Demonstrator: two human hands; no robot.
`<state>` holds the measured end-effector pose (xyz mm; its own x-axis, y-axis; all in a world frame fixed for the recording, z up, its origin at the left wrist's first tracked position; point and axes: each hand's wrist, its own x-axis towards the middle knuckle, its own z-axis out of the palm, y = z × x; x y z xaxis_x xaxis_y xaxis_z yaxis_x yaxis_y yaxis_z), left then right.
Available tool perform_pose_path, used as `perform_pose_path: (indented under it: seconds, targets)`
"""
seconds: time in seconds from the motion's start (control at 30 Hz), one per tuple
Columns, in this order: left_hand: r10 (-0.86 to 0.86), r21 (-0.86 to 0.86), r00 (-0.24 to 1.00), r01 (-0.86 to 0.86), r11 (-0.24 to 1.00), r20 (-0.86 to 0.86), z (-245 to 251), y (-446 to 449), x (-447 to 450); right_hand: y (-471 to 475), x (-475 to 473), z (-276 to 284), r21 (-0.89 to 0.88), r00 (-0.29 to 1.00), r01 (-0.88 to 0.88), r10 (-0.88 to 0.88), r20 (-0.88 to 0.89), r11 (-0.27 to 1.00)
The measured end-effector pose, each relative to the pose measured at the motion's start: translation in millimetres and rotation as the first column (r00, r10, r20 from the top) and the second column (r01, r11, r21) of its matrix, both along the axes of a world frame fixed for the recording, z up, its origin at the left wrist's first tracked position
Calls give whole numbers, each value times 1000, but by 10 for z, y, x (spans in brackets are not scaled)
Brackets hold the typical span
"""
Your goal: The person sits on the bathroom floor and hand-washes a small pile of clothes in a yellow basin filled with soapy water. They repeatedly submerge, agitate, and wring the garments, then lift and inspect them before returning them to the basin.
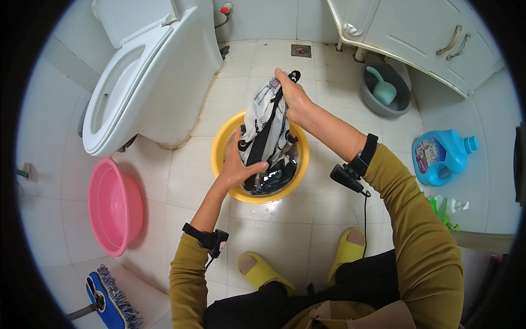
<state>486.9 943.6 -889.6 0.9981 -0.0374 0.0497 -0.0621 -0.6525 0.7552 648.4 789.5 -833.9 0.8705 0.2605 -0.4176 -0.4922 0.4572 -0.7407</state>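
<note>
A yellow plastic basin [304, 158] stands on the tiled floor before me, with water and dark wet cloth in its lower part. Above it I lift a white garment [261, 111] with black print and a black band. My right hand [292, 96] grips the garment's upper end, beyond the basin's far rim. At the basin's left side, my left hand [238, 164] has thumb and fingers spread around the lower cloth; whether it grips the cloth is hard to tell. The garment's lower end hangs into the basin.
A white toilet [181, 82] stands at upper left, a pink basin [131, 205] below it. A mop [107, 296] lies lower left. Right are a grey basin [367, 92] with a green scoop [385, 92], a blue detergent bottle [435, 156] and a white cabinet [415, 33].
</note>
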Motion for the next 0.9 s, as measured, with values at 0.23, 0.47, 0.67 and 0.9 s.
perform_pose_path:
  seconds: [0.23, 0.47, 0.67, 0.9]
  targets:
    - [-53, -12, 999, 53, 999, 15, 128, 148, -84, -234, 97, -103, -35, 973, -222, 224, 64, 974]
    - [-192, -327, 977, 152, 933, -94, 748, 406, -126, -499, -11, -8, -237, 776, -578, 616, 134, 781]
    - [-254, -795, 966, 118, 595, -48, 1209, 470, -189, -792, 92, 92, -646, 554, -541, 806, 207, 538]
    - [-17, -593, 999, 34, 805, 35, 1405, 488, -266, -895, 177, 214, -268, 736, -517, 582, 345, 813]
